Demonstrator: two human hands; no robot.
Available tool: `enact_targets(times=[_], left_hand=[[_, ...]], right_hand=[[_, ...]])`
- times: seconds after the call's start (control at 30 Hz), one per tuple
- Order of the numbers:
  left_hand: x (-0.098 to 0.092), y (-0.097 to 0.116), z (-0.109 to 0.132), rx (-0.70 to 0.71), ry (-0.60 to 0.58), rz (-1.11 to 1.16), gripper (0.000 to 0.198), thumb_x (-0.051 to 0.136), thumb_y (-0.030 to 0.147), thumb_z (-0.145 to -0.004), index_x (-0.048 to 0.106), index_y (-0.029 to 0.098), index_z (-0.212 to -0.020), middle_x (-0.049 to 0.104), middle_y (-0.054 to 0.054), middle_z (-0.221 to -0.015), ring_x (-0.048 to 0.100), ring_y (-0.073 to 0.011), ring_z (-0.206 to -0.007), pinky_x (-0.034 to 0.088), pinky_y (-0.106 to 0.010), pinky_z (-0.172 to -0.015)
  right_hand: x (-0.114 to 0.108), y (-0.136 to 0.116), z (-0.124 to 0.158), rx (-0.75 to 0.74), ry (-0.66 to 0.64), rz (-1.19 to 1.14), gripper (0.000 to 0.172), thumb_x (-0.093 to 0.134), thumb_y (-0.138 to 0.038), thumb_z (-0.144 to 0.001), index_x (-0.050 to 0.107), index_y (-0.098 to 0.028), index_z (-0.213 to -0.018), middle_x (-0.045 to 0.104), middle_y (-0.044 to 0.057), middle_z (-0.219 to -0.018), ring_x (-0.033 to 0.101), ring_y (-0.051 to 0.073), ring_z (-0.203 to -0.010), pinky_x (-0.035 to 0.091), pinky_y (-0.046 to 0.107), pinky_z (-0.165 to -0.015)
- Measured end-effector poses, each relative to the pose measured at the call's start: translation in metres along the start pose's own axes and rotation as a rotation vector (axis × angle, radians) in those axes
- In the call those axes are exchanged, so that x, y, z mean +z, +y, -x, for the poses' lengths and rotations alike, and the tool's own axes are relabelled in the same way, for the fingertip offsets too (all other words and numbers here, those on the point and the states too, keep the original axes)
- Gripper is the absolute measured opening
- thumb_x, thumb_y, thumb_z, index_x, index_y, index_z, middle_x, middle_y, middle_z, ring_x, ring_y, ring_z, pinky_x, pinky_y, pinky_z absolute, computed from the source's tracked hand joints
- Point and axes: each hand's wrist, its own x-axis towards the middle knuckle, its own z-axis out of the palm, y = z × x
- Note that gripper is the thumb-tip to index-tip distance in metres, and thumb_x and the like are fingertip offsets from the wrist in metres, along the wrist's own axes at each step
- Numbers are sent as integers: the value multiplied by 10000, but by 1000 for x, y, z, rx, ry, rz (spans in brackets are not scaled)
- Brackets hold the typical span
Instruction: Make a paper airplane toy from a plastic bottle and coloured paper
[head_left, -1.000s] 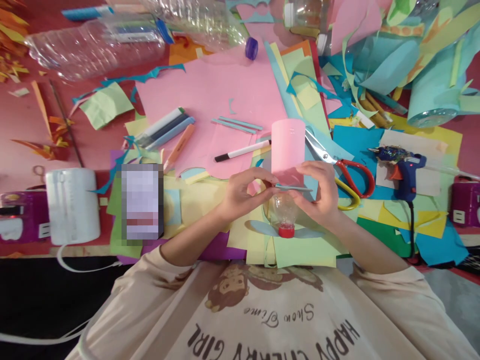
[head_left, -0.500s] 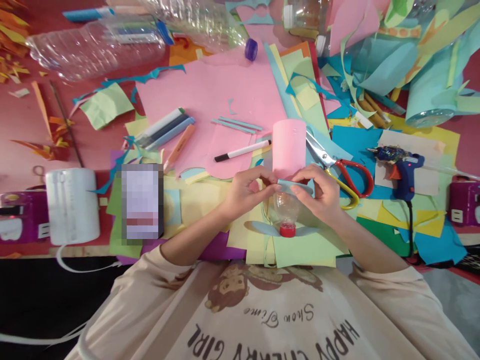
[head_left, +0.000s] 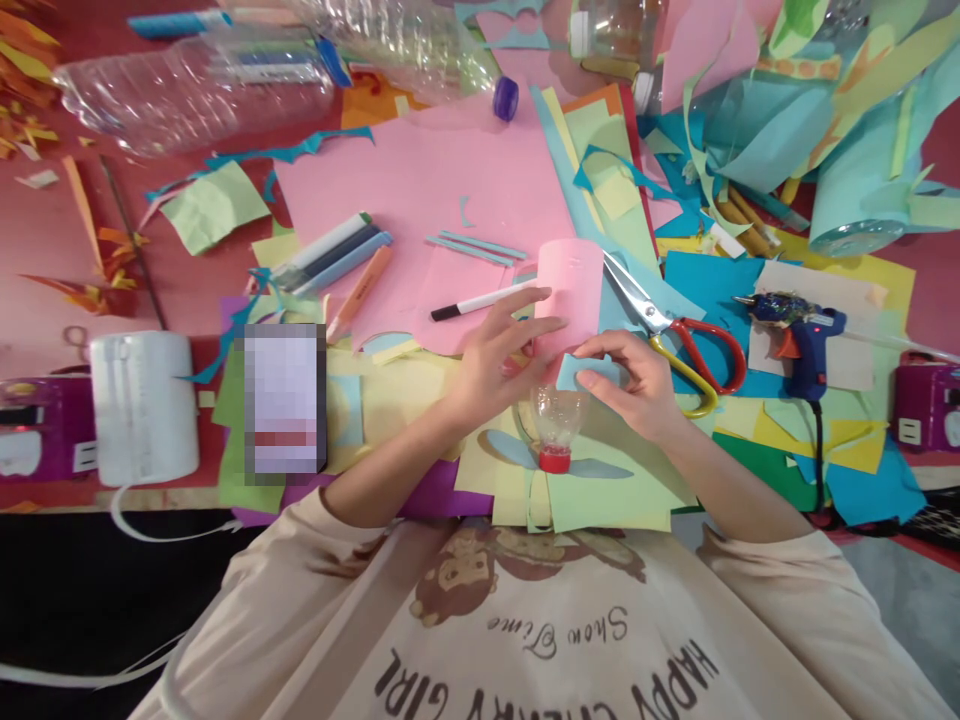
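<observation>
A clear plastic bottle [head_left: 559, 412] lies with its red cap [head_left: 554, 459] toward me and pink paper [head_left: 576, 275] wrapped round its body. My right hand [head_left: 634, 385] pinches a small piece of light blue paper [head_left: 571, 373] between thumb and fingers, over the bottle's shoulder. On the left side of the pink wrap, my left hand [head_left: 499, 365] has its fingers stretched and apart, the tips at or on the wrap. Its thumb is partly hidden near the blue piece. Pale blue leaf-shaped paper [head_left: 600, 468] lies beside the cap.
Scissors [head_left: 660, 325] with red and yellow handles lie right of the bottle. Farther right is a blue glue gun [head_left: 814, 350]. Markers [head_left: 337, 255], a phone [head_left: 285, 400] and a white device [head_left: 142, 408] lie left. Empty bottles [head_left: 195, 95] and paper scraps fill the back.
My left hand has let go of the light blue paper and spread its fingers beside the pink wrap. The bottle has shifted slightly left. My right hand keeps the paper, now turned flatter toward view.
</observation>
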Motion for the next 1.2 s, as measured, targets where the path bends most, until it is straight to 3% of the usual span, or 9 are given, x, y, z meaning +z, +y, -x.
enact_targets(times=[0.17,0.3,0.43,0.57,0.67,0.8,0.97,1.13,1.2], left_hand=[[-1,3,1,122,-28,-76,377,501,98,-877,590,245,-1213,535,-109,-1396,612,-202,-1138,565,-268,-746],[-1,4,3,141,-67,-128,387,469,105,-877,584,218,-1229,602,-117,-1336,662,-189,-1054,573,-259,-730],[-2,3,3,156,-121,-197,377,500,247,-915,549,220,-1288,601,-125,-1354,687,-185,-1000,574,-238,-684],[-2,0,4,170,-121,-243,373,527,308,-911,552,215,-1271,615,-129,-1333,695,-184,-953,550,-221,-619],[-1,-2,5,139,-132,-209,365,517,315,-918,551,226,-1271,609,-125,-1338,682,-188,-991,543,-218,-621],[0,-5,5,122,-120,-145,348,514,341,-925,566,229,-1251,610,-122,-1333,660,-209,-1068,557,-233,-656],[0,-5,5,130,-109,-142,336,537,345,-916,583,225,-1226,616,-122,-1326,629,-242,-1160,583,-313,-821],[-2,-4,4,126,-130,-163,353,523,349,-921,580,242,-1252,605,-105,-1353,620,-238,-1178,584,-324,-849],[-2,-4,4,121,-133,-155,361,525,354,-921,575,248,-1262,603,-101,-1355,621,-235,-1173,586,-323,-846]], right_hand=[[-5,-1,-4,45,-39,-72,105,673,-228,-826,666,-213,-929,710,4,-874,673,125,-804,555,248,-682],[-10,2,-6,105,-82,-89,119,678,-280,-833,664,-214,-932,692,4,-885,656,126,-801,542,248,-675],[-22,4,-20,101,-27,-82,159,679,-284,-843,643,-248,-993,657,-27,-841,622,109,-734,511,220,-598],[-39,-6,-54,53,-50,157,9,640,-222,-853,646,-227,-849,652,-22,-787,609,116,-701,510,238,-599],[-46,-19,-86,19,-164,304,82,618,-145,-829,661,-208,-801,681,-15,-794,640,143,-778,526,277,-686],[-42,-39,-118,4,-254,515,146,595,-133,-809,639,-198,-686,648,-27,-701,604,142,-714,448,283,-641],[-24,-57,-133,67,-341,733,252,549,-39,-752,562,-194,-554,549,-16,-594,464,117,-602,339,310,-597],[-20,-46,-136,-21,-428,782,312,530,-48,-775,463,-198,-510,434,-32,-507,369,91,-516,378,297,-598],[-22,-38,-137,-96,-424,711,323,542,-106,-823,462,-197,-524,411,-36,-501,407,89,-519,422,291,-626]])
